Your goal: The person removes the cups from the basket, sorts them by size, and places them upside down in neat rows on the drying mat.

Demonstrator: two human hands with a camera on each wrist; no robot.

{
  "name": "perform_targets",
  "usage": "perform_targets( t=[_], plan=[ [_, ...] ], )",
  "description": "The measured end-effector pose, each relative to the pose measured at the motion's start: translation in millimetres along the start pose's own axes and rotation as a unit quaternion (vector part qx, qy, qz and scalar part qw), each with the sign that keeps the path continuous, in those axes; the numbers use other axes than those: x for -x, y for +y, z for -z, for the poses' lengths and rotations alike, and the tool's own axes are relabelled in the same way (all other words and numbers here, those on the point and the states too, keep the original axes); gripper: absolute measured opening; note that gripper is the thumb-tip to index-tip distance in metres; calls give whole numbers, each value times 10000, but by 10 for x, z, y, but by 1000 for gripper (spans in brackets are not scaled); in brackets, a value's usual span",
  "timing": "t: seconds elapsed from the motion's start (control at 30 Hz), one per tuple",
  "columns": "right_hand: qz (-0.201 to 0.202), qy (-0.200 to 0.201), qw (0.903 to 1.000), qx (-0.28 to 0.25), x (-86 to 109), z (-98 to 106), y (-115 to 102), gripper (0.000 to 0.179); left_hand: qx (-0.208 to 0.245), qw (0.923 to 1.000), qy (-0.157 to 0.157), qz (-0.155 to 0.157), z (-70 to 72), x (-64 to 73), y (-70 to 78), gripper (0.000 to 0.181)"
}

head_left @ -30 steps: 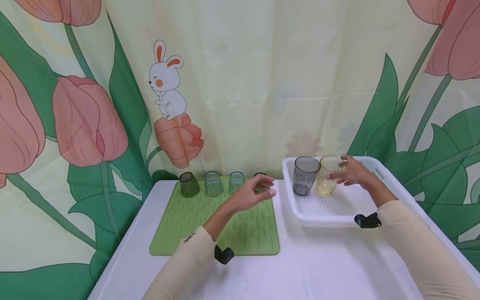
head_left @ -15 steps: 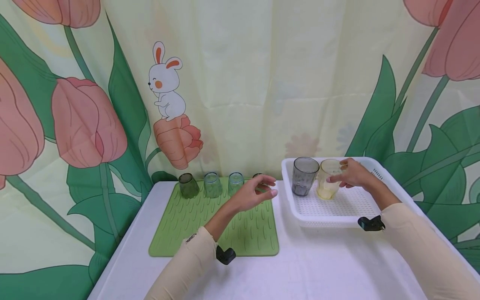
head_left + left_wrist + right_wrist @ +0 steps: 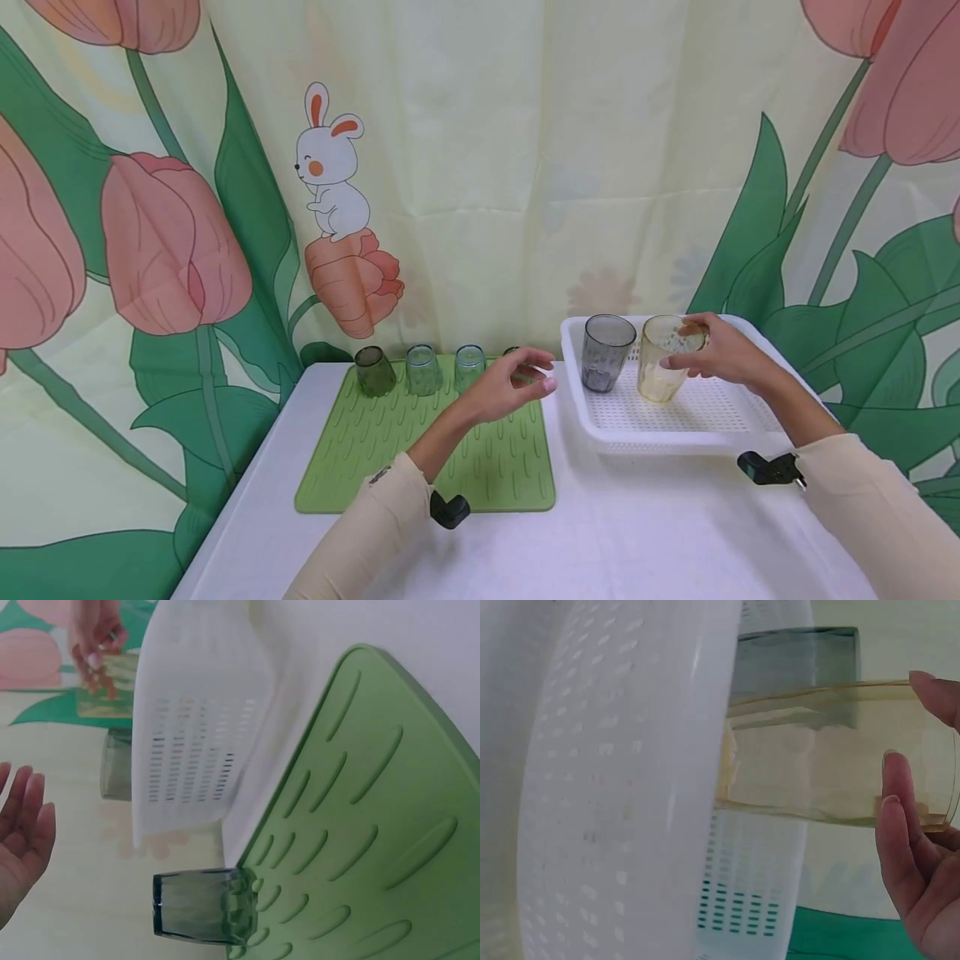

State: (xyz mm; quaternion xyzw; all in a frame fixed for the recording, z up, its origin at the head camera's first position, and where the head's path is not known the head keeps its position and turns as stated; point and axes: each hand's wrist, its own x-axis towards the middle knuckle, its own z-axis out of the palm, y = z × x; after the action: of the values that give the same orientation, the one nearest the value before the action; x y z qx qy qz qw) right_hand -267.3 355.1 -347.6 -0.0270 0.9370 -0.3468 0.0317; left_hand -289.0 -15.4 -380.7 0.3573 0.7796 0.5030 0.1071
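Here, nearest the head camera, beige cloth sleeves [image 3: 367,525] slant in, with a small black wrist camera [image 3: 768,468] by each cuff. Beneath them spreads the table [image 3: 622,533], covered in smooth white cloth. The mat [image 3: 405,450], green and round-cornered, is patterned with long, thin raised ridges. Above its far part hangs the left hand [image 3: 504,387], fingers loosely curved and a little apart, thumb away from them, holding nothing.

Beside the mat stands the basket [image 3: 588,421], white plastic, roughly rectangular, with a smooth rim, a perforated floor and slotted walls. Over its inside the right hand [image 3: 716,350] pinches the yellow glass [image 3: 654,371] near the rim, thumb on the near side. That glass is a tall, see-through tumbler, narrower at its base. Its mouth points up, its base down, and its long axis is close to upright; whether the base touches the basket's floor I cannot tell. Just beside it, in the basket, the grey glass [image 3: 606,354] stands upright, similarly tapered.

Along the mat's far edge stand squat, tinted glasses: dark glass [image 3: 375,372], green glass [image 3: 423,371], blue glass [image 3: 469,367] and fourth glass [image 3: 199,906], mostly hidden from the head view. Behind hangs the curtain [image 3: 472,167], softly creased, printed with tulips and a rabbit.
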Motion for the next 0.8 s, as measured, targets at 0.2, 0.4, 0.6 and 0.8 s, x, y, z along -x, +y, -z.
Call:
perform_targets(
  t=[0.2, 0.4, 0.6, 0.8],
  plan=[
    [385, 213, 9989, -128, 247, 23, -247, 100, -65, 9998, 19, -199, 13, 45, 41, 51],
    [787, 207, 9960, -359, 492, -48, -588, 93, -24, 9993, 107, -349, 2, 79, 108, 66],
    [1139, -111, 9896, -870, 669, -233, -868, 92, -119, 9986, 204, -479, -37, 138, 279, 69],
    [1289, -321, 9842, -1170, 794, -415, -1047, 93, -208, 9967, 32, -787, -119, 199, 470, 68]
  ],
)
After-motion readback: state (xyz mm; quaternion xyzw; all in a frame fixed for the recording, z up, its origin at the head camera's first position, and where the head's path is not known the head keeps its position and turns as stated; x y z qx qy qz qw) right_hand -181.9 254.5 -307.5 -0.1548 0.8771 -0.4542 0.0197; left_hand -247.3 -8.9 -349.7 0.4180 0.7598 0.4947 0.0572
